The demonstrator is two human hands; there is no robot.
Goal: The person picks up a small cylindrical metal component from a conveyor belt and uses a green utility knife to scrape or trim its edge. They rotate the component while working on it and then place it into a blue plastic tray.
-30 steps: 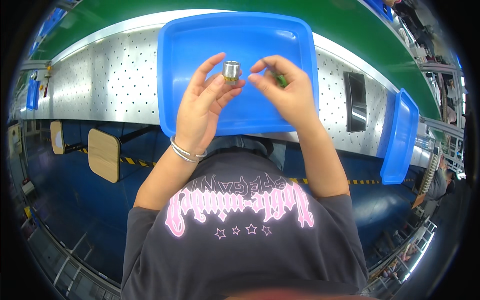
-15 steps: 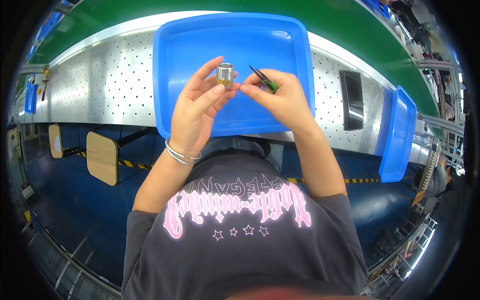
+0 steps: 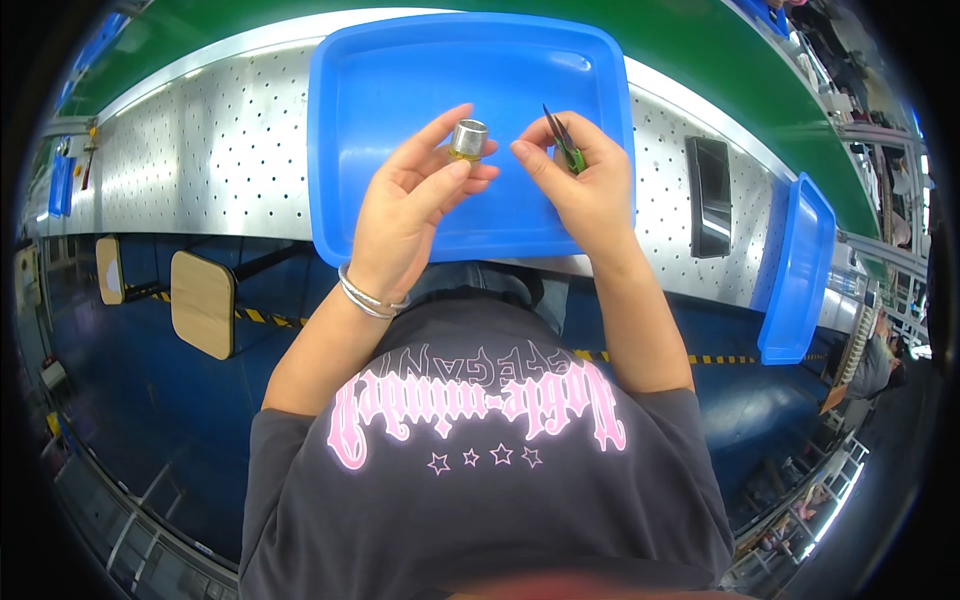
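My left hand [image 3: 410, 195] grips a short metal cylinder [image 3: 469, 138] between thumb and fingers. The cylinder is silver with a hollow top and a yellowish band at its lower end, and it tilts slightly. My right hand [image 3: 590, 185] holds a small pair of green-handled snips [image 3: 567, 143], their dark pointed blades up and away from me. Thumb and index finger of that hand are apart, while the other fingers curl around the handles. Both hands are over a large blue tray [image 3: 322, 130], with a gap between them.
The tray rests on a perforated metal bench [image 3: 220, 150]. To its right lies a black phone [image 3: 709, 195], and beyond that a second blue tray [image 3: 797, 270]. Two wooden-topped stools [image 3: 203, 303] stand below left. A person [image 3: 882, 365] sits at the far right.
My right hand has moved right and slightly up with the snips, away from the left hand. The left hand and cylinder have shifted a little to the right, and the cylinder is now tilted.
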